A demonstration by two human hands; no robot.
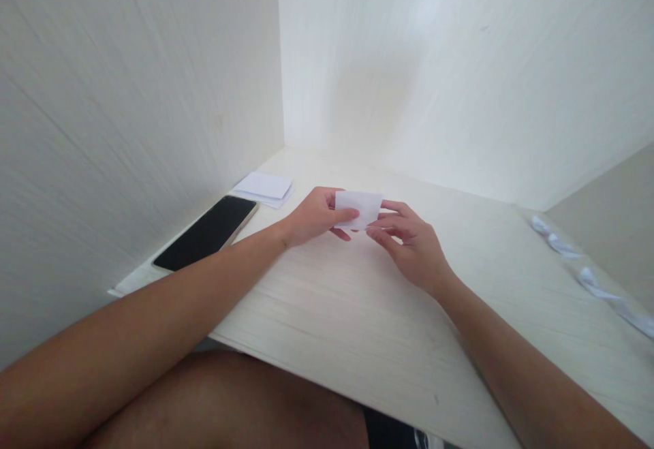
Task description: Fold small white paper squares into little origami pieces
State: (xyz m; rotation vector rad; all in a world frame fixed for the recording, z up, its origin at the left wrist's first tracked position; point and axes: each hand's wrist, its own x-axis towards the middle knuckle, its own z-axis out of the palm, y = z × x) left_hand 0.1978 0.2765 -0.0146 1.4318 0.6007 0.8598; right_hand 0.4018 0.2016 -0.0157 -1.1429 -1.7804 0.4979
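Observation:
A small white sheet of paper (366, 204) is held up above the table, between my two hands. My left hand (323, 214) grips its left side, thumb across the front face and fingers behind. At the sheet's lower right edge, my right hand (409, 238) pinches with thumb and fingertips, its other fingers reaching behind the paper. Parts of the fingers of both hands are hidden by the sheet.
A few white paper sheets (266, 185) lie stacked at the back left. Nearer me, a dark-screened phone (207, 234) rests by the left wall. Several twisted white paper pieces (595, 284) line the right edge of the white table (347, 326). Pale walls stand behind and left.

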